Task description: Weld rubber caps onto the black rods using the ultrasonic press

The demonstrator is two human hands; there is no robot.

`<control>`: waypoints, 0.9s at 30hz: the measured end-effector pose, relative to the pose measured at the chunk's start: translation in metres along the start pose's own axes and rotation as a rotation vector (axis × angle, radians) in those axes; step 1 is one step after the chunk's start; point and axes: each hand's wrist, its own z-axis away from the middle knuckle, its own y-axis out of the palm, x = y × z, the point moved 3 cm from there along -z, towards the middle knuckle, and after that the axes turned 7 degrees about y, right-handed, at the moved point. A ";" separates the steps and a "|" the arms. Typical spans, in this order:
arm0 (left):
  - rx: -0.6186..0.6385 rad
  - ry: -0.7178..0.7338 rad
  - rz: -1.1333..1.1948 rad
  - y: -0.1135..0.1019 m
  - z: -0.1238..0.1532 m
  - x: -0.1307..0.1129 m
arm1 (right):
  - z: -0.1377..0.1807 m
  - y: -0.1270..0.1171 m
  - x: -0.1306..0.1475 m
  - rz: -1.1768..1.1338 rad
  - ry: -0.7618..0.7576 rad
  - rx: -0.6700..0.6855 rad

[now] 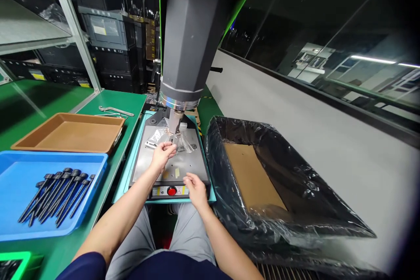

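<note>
My left hand [161,155] reaches to the foot of a bench press machine [188,39], just under its metal tip [176,120]. Thumb and fingers are pinched together there, on something small that I cannot make out. Clear plastic film [187,143] is gathered around the tip, above the grey metal base plate [144,168]. Over the right front of the base hovers my right hand [197,191], its fingers loosely bent and apart, with nothing visible in them. Between the two hands, a red push button [171,190] sits on the front panel of the base.
On the left green bench, a blue tray [98,175] holds several black rods with thick heads [62,190]. Behind it are a brown tray [70,135] and a wrench [116,110]. A black-lined bin [305,188] with cardboard [251,175] stands at right.
</note>
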 end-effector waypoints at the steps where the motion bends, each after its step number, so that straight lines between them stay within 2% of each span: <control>1: 0.019 0.008 0.016 0.003 0.003 -0.002 | -0.005 0.016 0.005 -0.020 0.025 0.102; 3: 0.039 0.025 0.040 0.008 0.007 -0.006 | -0.015 0.046 0.016 -0.032 0.051 0.265; 5: 0.042 0.038 0.067 0.013 0.009 -0.009 | -0.029 0.069 0.030 0.029 0.020 0.316; 7: 0.032 0.040 0.104 0.016 0.010 -0.013 | -0.046 0.084 0.043 0.169 -0.033 0.242; 9: 0.027 0.037 0.138 0.019 0.011 -0.016 | -0.063 0.091 0.055 0.300 -0.077 0.098; 14: 0.068 0.078 0.143 0.020 0.013 -0.028 | -0.096 0.080 0.082 0.287 -0.255 -0.212; 17: 0.089 0.096 0.155 0.019 0.011 -0.033 | -0.111 0.069 0.099 0.276 -0.393 -0.298; 20: 0.093 0.116 0.176 0.018 0.006 -0.036 | -0.130 0.066 0.114 0.334 -0.484 -0.201; 23: 0.090 0.119 0.178 0.016 0.002 -0.038 | -0.150 0.065 0.122 0.374 -0.412 -0.106; 27: 0.099 0.125 0.160 0.014 -0.001 -0.038 | -0.166 0.066 0.128 0.332 -0.336 -0.063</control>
